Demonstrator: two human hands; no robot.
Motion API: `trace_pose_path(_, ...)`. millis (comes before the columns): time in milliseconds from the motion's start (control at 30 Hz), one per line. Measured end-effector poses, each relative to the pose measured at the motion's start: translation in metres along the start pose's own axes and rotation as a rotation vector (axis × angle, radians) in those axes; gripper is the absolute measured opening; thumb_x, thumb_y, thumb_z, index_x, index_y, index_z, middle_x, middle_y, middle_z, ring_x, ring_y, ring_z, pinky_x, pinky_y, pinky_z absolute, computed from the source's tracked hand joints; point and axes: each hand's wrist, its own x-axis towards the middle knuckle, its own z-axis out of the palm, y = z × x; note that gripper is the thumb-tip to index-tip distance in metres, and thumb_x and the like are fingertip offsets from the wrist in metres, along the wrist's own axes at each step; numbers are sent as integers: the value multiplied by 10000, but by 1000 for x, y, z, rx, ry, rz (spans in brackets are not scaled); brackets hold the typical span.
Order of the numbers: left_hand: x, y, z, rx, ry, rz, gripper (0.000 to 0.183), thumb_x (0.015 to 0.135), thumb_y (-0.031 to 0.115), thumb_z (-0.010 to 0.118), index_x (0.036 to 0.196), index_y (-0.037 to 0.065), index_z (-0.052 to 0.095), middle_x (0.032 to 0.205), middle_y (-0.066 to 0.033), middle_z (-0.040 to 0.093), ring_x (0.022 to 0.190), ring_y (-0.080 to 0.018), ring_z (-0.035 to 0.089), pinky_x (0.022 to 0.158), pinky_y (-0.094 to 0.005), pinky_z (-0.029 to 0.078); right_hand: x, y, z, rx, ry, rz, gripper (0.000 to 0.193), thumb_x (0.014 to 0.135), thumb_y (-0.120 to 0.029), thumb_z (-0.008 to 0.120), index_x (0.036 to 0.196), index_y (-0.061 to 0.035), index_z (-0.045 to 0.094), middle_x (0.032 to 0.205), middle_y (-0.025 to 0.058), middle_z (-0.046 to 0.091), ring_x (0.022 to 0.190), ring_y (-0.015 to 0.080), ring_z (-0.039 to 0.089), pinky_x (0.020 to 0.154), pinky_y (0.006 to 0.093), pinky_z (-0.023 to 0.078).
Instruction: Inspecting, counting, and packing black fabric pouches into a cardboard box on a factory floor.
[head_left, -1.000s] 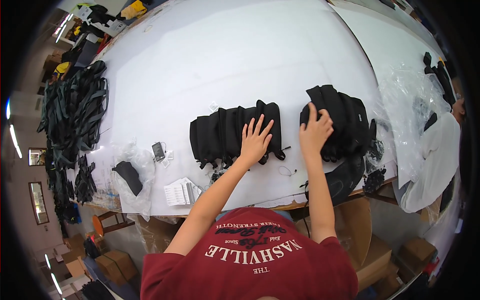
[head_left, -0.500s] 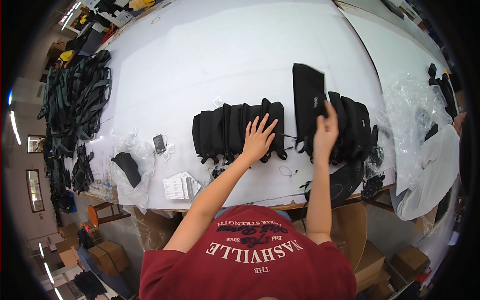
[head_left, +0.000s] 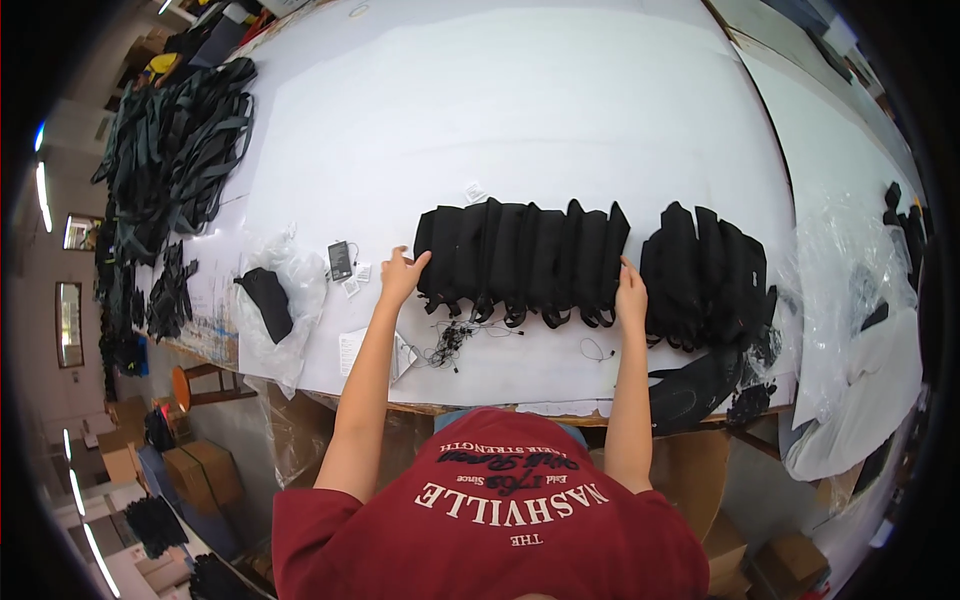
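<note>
Several black fabric pouches [head_left: 500,255] stand pressed together in a row on the white table, with short straps and loops hanging from their near edges. My left hand [head_left: 403,274] is at the left end of the row, its fingers apart and the thumb side near the end pouch. At the right end, my right hand [head_left: 631,297] has its fingers closed at the edge of the last black pouch [head_left: 618,250]. A second bunch of black pouches [head_left: 705,270] sits just right of that hand.
White printed cards [head_left: 352,352] lie partly behind my left forearm. Black cord loops [head_left: 450,345] are near the table's front edge. A black pouch [head_left: 266,303] rests on clear plastic [head_left: 300,330]. Dark straps [head_left: 180,150] are heaped far left; plastic bags [head_left: 840,270] lie right.
A pouch that my right hand held upright over the right bunch now appears at the row's right end. My left hand has moved from atop the row to its left end.
</note>
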Motion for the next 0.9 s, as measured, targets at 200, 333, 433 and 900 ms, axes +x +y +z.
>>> trace_pose_path(200,-4,26,14,-191,-210,62,622,728,362,706,1146,-24,456,1083,-230,523,942,-337,546,794,-368,459,-25,-23,4,-35,-76,-99,891,724,-394,727,1411,-66,263,1358,231,400,1235,355,423,998,378,360)
trace_pose_path(333,-19,37,25,-284,-23,283,659,691,220,731,1203,17,368,1134,-242,484,1006,-375,540,828,-396,465,-34,-28,6,-128,-43,-104,771,731,-279,701,1373,-72,328,1314,211,461,1184,343,479,967,386,392)
trace_pose_path(433,-36,72,10,-281,-5,294,760,655,129,742,1276,97,305,1237,-230,416,1039,-409,522,863,-426,462,-32,-20,-2,-109,-28,-65,714,739,-254,681,1349,-64,363,1243,197,530,1130,330,529,932,373,417)
trace_pose_path(900,-31,83,32,-373,-121,211,953,735,512,672,1441,166,133,1338,-263,340,1111,-424,496,939,-420,425,-28,-20,-9,-95,-59,-93,638,752,-211,637,1314,-38,390,1157,219,572,1044,337,576,888,370,443)
